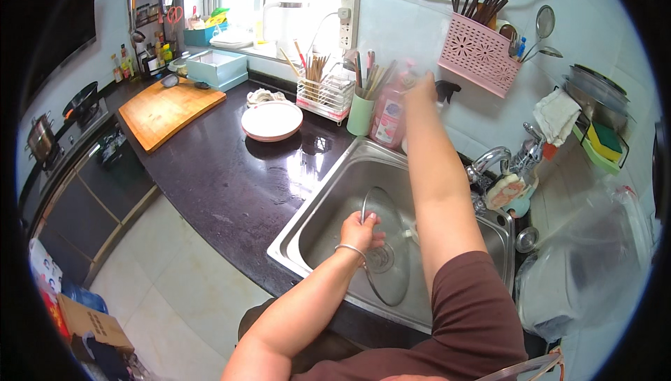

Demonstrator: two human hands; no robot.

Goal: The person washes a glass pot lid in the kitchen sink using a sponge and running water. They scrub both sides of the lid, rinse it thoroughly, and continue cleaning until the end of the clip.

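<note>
My left hand (360,231) grips the rim of a clear glass lid (391,276), held upright and slightly tilted inside the steel sink (286,248). My right hand (421,88) is raised behind the sink, closed at the top of a large pink bottle (387,119); its fingertips are partly hidden. A dark spray nozzle (449,91) shows just right of that hand. The curved chrome faucet (489,161) stands at the sink's right, with a pink-and-white item (504,192) below it.
On the dark counter (203,164) are a white plate (271,119), a cutting board (168,108), a utensil rack (321,98) and a green utensil cup (360,115). A pink chopstick holder (479,53) hangs above. Plastic-wrapped items (580,262) sit right. Cardboard boxes (94,321) are low left.
</note>
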